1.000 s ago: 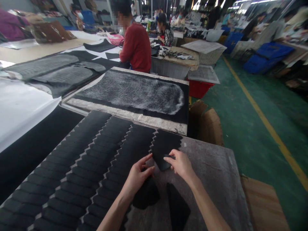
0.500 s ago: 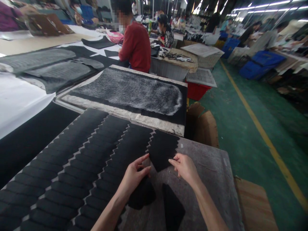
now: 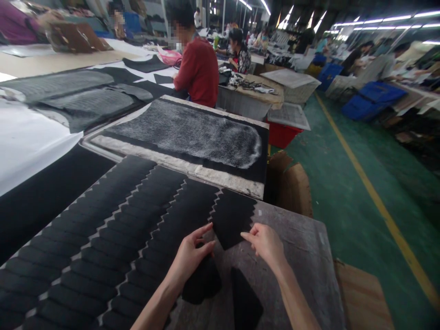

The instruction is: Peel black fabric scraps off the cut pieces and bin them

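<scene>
Black pieces, short row (image 3: 233, 213): flat on the board, right of the longer rows, lower corner pointing toward the wearer, between the two hands.

Left hand (image 3: 192, 251): index finger extended, its tip at the left edge of the short row; thumb apart from the index. Dark bundle (image 3: 202, 283) just below the palm; cannot tell whether the curled fingers grasp it.

Right hand (image 3: 266, 243): fingers curled, index and thumb close together at the right edge of the short row; cannot tell whether an edge is pinched between them.

Loose piece (image 3: 245, 298), black, angular: on the board, between the forearms, apart from the short row.

Long rows (image 3: 92, 238), black: overlapping pieces with scalloped sides, pale zigzag gaps between rows, left of the hands.

Board (image 3: 295, 243), grey-brown, worn: beneath all the above.

Panel (image 3: 185, 133), black with a whitish patch: beyond the board.

White sheet (image 3: 30, 151): far left.

Person in red (image 3: 201, 71): past the panel.

Carton (image 3: 297, 190), brown, torn: beside the board's far edge.

Red bin (image 3: 282, 133): behind the carton.
</scene>
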A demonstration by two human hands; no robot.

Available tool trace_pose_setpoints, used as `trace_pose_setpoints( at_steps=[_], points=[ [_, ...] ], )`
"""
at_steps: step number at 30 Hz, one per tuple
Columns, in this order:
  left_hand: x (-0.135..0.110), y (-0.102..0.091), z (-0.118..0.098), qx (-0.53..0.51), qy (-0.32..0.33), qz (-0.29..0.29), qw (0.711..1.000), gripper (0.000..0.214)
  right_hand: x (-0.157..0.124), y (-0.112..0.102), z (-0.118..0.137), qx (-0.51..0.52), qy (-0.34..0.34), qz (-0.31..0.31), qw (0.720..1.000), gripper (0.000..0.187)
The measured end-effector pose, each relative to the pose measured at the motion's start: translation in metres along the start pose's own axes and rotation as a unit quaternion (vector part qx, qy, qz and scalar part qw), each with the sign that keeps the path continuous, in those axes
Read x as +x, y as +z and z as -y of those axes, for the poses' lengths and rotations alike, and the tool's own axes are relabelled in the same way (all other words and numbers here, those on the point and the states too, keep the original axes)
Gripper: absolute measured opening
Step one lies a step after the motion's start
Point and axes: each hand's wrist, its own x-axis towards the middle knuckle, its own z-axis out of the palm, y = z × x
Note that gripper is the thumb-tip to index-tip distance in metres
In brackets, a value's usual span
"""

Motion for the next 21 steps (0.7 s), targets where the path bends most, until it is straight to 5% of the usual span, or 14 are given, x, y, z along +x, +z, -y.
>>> trace_pose_setpoints(
  at_steps=[10, 16, 19, 21],
  points=[
    [-0.009, -0.005, -0.002, -0.015, 0.026, 0.012, 0.999, 0.065, -0.019, -0.011, -0.012, -0.016, -0.017, -0.06, 0.998, 0.015],
    [-0.038, 0.002, -0.017, -0.075, 0.041, -0.002, 0.996, 0.056, -0.08, 0.022, 0.013, 0.233, -0.16, 0.135, 0.95, 0.033],
    [-0.047, 0.007, -0.02, -0.153, -0.006, -0.025, 0.988, 0.064, -0.096, 0.039, 0.026, 0.211, -0.152, 0.12, 0.958, 0.029],
    [-0.052, 0.008, -0.018, -0.219, -0.04, 0.013, 0.975, 0.064, -0.096, 0.043, 0.025, 0.25, -0.154, 0.125, 0.948, 0.024]
  ],
)
